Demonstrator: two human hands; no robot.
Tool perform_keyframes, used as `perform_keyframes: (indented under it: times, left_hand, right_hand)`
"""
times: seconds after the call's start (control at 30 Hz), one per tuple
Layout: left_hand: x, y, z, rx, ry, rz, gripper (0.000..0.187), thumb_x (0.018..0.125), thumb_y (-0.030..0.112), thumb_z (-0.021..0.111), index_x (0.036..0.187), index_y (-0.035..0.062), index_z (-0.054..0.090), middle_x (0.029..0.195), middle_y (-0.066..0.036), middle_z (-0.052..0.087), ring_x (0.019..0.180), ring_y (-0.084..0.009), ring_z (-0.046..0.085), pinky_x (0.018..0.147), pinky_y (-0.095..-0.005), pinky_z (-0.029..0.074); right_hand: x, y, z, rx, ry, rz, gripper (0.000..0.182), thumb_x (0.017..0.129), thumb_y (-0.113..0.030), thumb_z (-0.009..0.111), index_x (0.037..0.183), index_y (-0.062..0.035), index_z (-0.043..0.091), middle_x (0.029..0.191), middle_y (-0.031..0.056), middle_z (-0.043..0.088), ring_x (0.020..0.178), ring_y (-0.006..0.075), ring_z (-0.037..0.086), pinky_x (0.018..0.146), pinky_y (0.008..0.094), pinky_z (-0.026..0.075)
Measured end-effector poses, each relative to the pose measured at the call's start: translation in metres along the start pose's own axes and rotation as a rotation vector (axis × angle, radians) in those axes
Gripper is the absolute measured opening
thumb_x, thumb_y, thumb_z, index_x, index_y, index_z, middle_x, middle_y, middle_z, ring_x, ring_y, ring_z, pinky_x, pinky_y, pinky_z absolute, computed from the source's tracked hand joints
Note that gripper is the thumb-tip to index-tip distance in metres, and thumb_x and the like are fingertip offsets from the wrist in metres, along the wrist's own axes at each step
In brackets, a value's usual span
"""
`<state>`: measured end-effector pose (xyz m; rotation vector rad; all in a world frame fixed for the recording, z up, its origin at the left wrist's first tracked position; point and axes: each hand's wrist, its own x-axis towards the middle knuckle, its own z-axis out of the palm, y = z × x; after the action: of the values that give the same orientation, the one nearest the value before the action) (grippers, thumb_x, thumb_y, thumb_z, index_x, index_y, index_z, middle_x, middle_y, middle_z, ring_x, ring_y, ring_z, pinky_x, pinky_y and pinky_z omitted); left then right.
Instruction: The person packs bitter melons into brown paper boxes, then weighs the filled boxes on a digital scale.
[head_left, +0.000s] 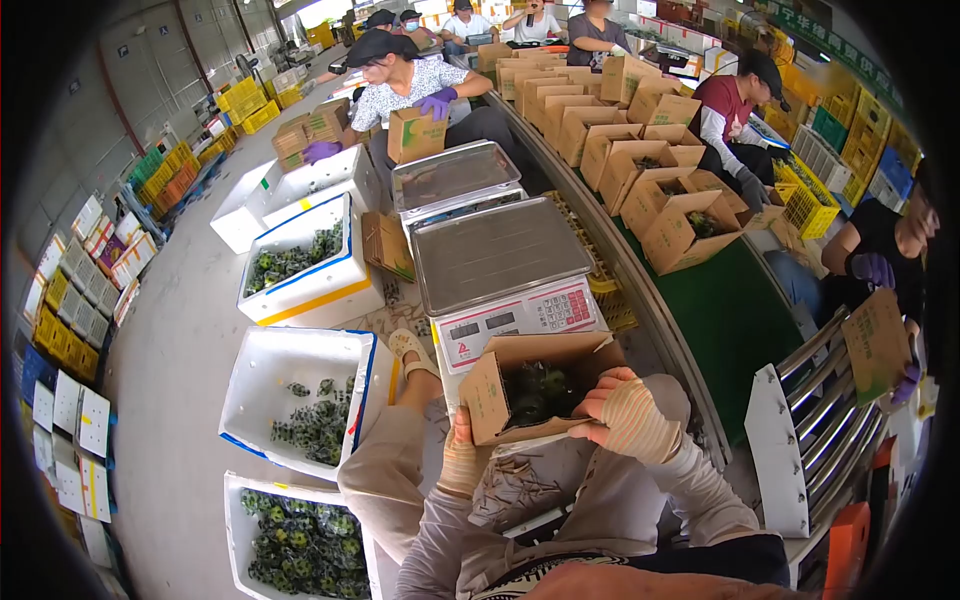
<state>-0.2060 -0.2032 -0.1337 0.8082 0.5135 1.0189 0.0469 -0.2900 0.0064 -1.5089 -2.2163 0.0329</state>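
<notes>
An open cardboard box (484, 402) is tilted toward me above my lap, at the near edge of a digital scale (505, 255). Inside lie dark green round pieces of produce (540, 388) in clear plastic wrap. My left hand (460, 462), in a striped fingerless wrist cover, grips the box's left side. At the right side my right hand (630, 412), covered the same way, has its fingers curled over the rim. The scale's metal plate carries nothing, and its keypad faces me.
White foam boxes (290, 350) with wrapped green produce stand to my left. On the right, a conveyor (725, 310) carries several open cardboard boxes (690, 230). A roller rack (825, 440) is near my right side. Co-workers (420, 90) sit around the line. Another scale (458, 178) stands beyond mine.
</notes>
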Motion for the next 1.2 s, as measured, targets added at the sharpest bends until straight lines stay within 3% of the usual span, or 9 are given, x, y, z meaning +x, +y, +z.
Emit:
perform_keyframes:
  times: [0.03, 0.17, 0.23, 0.27, 0.5, 0.77, 0.9, 1.07, 1.2]
  left_hand:
    - [0.006, 0.005, 0.006, -0.048, -0.022, 0.010, 0.058, 0.096, 0.040, 0.056, 0.138, 0.0051, 0.040, 0.126, -0.009, 0.053, 0.111, -0.0237, 0.055, 0.096, -0.0405, 0.046]
    - [0.033, -0.048, -0.057, 1.453, 0.015, 0.471, 0.049, 0.096, 0.026, 0.057, 0.136, 0.0026, 0.042, 0.123, -0.010, 0.056, 0.103, -0.0226, 0.059, 0.079, -0.0345, 0.055]
    - [0.039, -0.050, -0.058, 0.109, 0.260, -0.289, 0.047, 0.095, 0.029, 0.059, 0.134, 0.0054, 0.048, 0.113, -0.008, 0.061, 0.091, -0.0201, 0.063, 0.071, -0.0306, 0.056]
    - [0.043, -0.051, -0.059, 0.079, 0.218, -0.274, 0.047, 0.094, 0.034, 0.060, 0.130, 0.0049, 0.053, 0.108, -0.007, 0.064, 0.085, -0.0176, 0.063, 0.070, -0.0304, 0.055]
    - [0.081, 0.034, 0.017, 0.463, 0.171, -0.158, 0.060, 0.093, 0.049, 0.058, 0.132, 0.0041, 0.052, 0.098, 0.000, 0.060, 0.084, -0.0091, 0.053, 0.073, -0.0246, 0.046]
    - [0.249, 0.078, -0.010, 0.254, 0.135, -0.074, 0.081, 0.086, 0.064, 0.057, 0.133, -0.0017, 0.046, 0.125, -0.017, 0.057, 0.111, -0.0311, 0.058, 0.093, -0.0454, 0.049]
    - [0.219, 0.098, -0.023, 0.271, 0.203, -0.187, 0.079, 0.088, 0.061, 0.056, 0.135, -0.0009, 0.045, 0.127, -0.017, 0.056, 0.115, -0.0291, 0.055, 0.094, -0.0434, 0.049]
    - [0.087, 0.125, -0.081, 0.270, 0.278, 0.258, 0.061, 0.096, 0.047, 0.052, 0.134, -0.0002, 0.048, 0.132, -0.016, 0.053, 0.113, -0.0254, 0.057, 0.094, -0.0400, 0.049]
    - [-0.045, 0.143, -0.159, 0.576, 0.846, 0.423, 0.072, 0.089, 0.057, 0.058, 0.137, 0.0052, 0.048, 0.133, -0.014, 0.054, 0.116, -0.0247, 0.055, 0.091, -0.0380, 0.048]
  right_hand:
    - [0.005, 0.001, -0.007, 0.000, 0.002, 0.003, 0.025, 0.070, -0.034, 0.073, 0.083, -0.0132, 0.067, 0.078, 0.0019, 0.064, 0.083, 0.0233, 0.059, 0.089, 0.0393, 0.039]
    - [0.022, 0.012, 0.016, -0.153, -0.161, 0.032, 0.022, 0.075, -0.033, 0.069, 0.084, -0.0139, 0.063, 0.080, 0.0030, 0.063, 0.086, 0.0238, 0.060, 0.089, 0.0406, 0.040]
    - [0.026, 0.020, 0.034, -0.172, -0.247, 0.025, 0.022, 0.078, -0.035, 0.066, 0.086, -0.0146, 0.062, 0.084, 0.0027, 0.063, 0.086, 0.0233, 0.060, 0.090, 0.0401, 0.040]
    - [0.025, 0.023, 0.036, -0.237, -0.377, 0.068, 0.023, 0.079, -0.036, 0.065, 0.086, -0.0152, 0.062, 0.086, 0.0028, 0.063, 0.086, 0.0232, 0.060, 0.090, 0.0392, 0.040]
    - [0.056, 0.038, -0.009, -0.071, -0.093, -0.027, 0.025, 0.071, -0.030, 0.072, 0.078, -0.0081, 0.061, 0.077, 0.0063, 0.060, 0.084, 0.0270, 0.059, 0.086, 0.0405, 0.042]
    - [0.225, 0.081, -0.044, -0.453, -0.362, 0.053, 0.036, 0.086, -0.034, 0.062, 0.114, -0.0114, 0.063, 0.107, 0.0089, 0.068, 0.107, 0.0261, 0.061, 0.095, 0.0427, 0.040]
    - [0.245, 0.116, -0.011, -0.388, -0.344, 0.055, 0.039, 0.087, -0.034, 0.061, 0.118, -0.0113, 0.060, 0.108, 0.0110, 0.068, 0.109, 0.0277, 0.061, 0.100, 0.0450, 0.038]
    - [0.237, 0.100, -0.029, -0.414, -0.310, 0.049, 0.048, 0.077, -0.034, 0.074, 0.118, -0.0152, 0.058, 0.114, 0.0069, 0.062, 0.113, 0.0271, 0.055, 0.103, 0.0439, 0.035]
    - [0.231, 0.077, -0.038, -0.450, -0.334, 0.021, 0.051, 0.075, -0.032, 0.075, 0.120, -0.0151, 0.058, 0.115, 0.0075, 0.061, 0.116, 0.0283, 0.052, 0.104, 0.0427, 0.034]
